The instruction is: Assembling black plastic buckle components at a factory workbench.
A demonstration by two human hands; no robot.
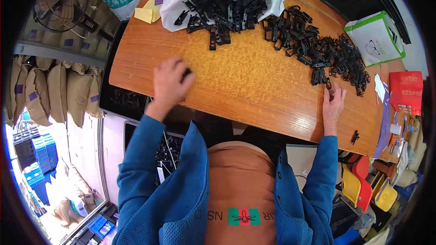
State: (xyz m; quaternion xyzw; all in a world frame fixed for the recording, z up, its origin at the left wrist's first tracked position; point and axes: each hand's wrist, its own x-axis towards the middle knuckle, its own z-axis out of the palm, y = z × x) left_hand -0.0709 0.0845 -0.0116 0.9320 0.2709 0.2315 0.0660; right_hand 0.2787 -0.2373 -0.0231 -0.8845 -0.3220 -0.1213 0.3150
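Observation:
My left hand (170, 82) is over the left front part of the wooden table (218, 70), slightly blurred. Its fingers are closed around a small black plastic piece (186, 73), mostly hidden by them. My right hand (334, 104) rests at the table's right side. Its thumb and fingertips pinch the near end of a black plastic clip-like piece (328, 83) at the edge of a loose pile of black frame-shaped pieces (313, 45). At the far side lies a white sack (172, 11), its mouth towards me, with many long black clip-like pieces (227, 9) spilling out.
A white-and-green box (374, 41) and a red packet (405, 91) stand at the right. One small black piece (355, 136) lies near the right front edge. Yellow paper (146, 14) is at the far left corner. Below the left edge are trays of black parts (125, 102).

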